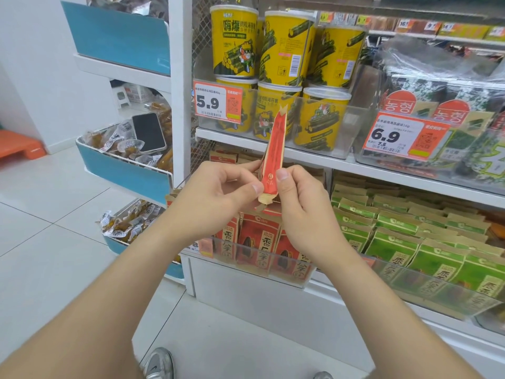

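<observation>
Fingers (pixel 243 166) of the left hand (pixel 216 192) and of the right hand (pixel 303 212) are curled and pinch the lower end of one red paper packet (pixel 274 149). Both thumbs press its near edge from opposite sides. Neither hand is released.

Shelf unit (pixel 382 172): the packet is held in the air in front of it and touches no shelf.
Clear bin (pixel 284 272): sits directly below the hands and holds upright red packets (pixel 255 239) of the same design. Green packets (pixel 393 242) fill the next bin to the right.
Held packet: nearly upright, edge-on to the camera, top leaning slightly right, pressed flat along its side fold.

Handling, by judgement: light, thin kraft paper, semi-stiff along the folds and soft between them. Any loose contents probably shift when it is tilted. The surface looks matt, so slip risk is low. Creasing, and tearing at the notched top seal, are the main hazards. Grip the side folds or bottom seam with a light pinch; avoid squeezing the flat faces.
</observation>
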`<action>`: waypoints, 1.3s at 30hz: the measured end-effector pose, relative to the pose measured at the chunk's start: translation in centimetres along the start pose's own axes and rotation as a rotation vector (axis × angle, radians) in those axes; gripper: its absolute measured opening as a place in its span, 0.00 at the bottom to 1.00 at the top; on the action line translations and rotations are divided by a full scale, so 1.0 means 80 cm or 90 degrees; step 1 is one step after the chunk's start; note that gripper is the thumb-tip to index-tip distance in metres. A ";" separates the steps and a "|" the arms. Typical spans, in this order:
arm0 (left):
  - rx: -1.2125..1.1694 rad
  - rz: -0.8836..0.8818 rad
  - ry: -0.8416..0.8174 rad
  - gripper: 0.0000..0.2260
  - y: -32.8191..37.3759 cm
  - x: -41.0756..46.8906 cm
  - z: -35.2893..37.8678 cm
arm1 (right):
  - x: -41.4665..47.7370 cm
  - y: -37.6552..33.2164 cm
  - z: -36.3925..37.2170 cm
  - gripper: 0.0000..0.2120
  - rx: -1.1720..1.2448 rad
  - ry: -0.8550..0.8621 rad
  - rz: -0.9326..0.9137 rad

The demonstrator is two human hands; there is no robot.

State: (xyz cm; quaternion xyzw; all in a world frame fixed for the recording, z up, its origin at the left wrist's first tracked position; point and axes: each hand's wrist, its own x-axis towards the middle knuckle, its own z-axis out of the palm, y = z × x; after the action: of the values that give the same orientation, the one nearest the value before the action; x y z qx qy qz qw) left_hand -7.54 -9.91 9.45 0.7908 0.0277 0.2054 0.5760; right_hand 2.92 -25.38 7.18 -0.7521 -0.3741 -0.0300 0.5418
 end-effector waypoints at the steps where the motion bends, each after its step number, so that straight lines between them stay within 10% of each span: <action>1: -0.001 0.002 0.000 0.08 0.000 0.000 0.000 | 0.000 0.001 0.000 0.18 -0.004 0.000 -0.001; 16: -0.090 -0.028 0.040 0.08 0.002 -0.001 0.001 | -0.003 -0.006 0.002 0.13 0.082 0.009 0.016; 26: 0.021 -0.018 0.012 0.12 0.004 -0.004 0.007 | -0.003 -0.005 0.002 0.65 0.007 0.004 -0.014; 39: 0.193 -0.024 0.245 0.08 -0.030 0.012 -0.066 | 0.035 0.002 0.019 0.11 0.036 0.135 -0.079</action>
State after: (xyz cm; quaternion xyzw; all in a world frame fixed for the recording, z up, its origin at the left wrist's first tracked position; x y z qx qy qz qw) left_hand -8.10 -4.12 8.87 0.8138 0.1819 0.3351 0.4385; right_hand 4.45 -22.64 7.67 -0.7045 -0.3613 -0.1323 0.5963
